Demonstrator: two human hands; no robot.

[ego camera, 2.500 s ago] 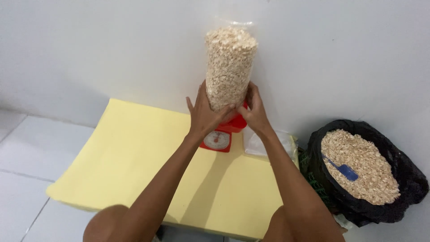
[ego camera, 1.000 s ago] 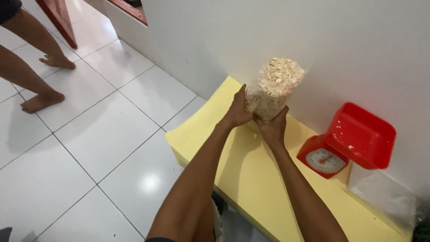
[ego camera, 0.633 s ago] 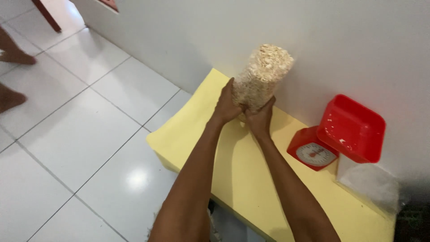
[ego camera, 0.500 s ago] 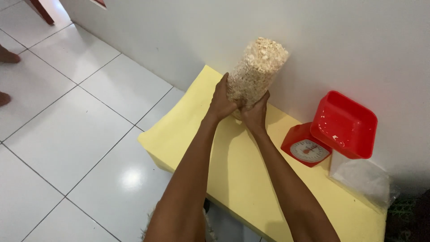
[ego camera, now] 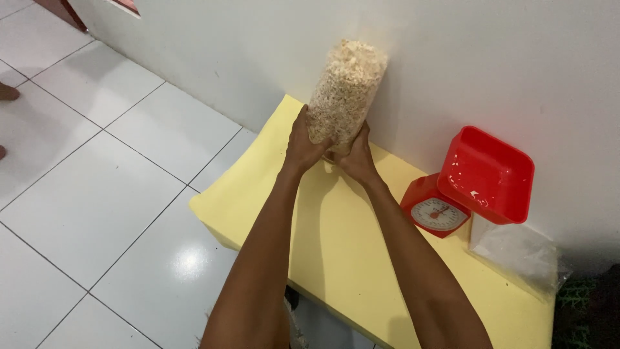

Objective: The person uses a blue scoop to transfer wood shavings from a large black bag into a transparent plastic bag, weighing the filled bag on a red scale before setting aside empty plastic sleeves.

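A tall clear plastic bag full of pale beige flakes (ego camera: 345,87) stands upright on the yellow foam mat (ego camera: 336,245), leaning against the white wall at the mat's far left end. My left hand (ego camera: 302,143) clasps the bag's lower left side. My right hand (ego camera: 357,155) cups its lower right side. Both hands grip near the bag's base, with my forearms reaching up from the bottom of the view.
A red kitchen scale (ego camera: 434,212) with a red square tray (ego camera: 492,173) sits on the mat to the right by the wall. A pile of clear plastic bags (ego camera: 520,251) lies beyond it. White floor tiles (ego camera: 97,174) spread to the left.
The bag was lifted off the red scale and carried left along the wall. It now rests upright at the mat's left end, both hands still on it.
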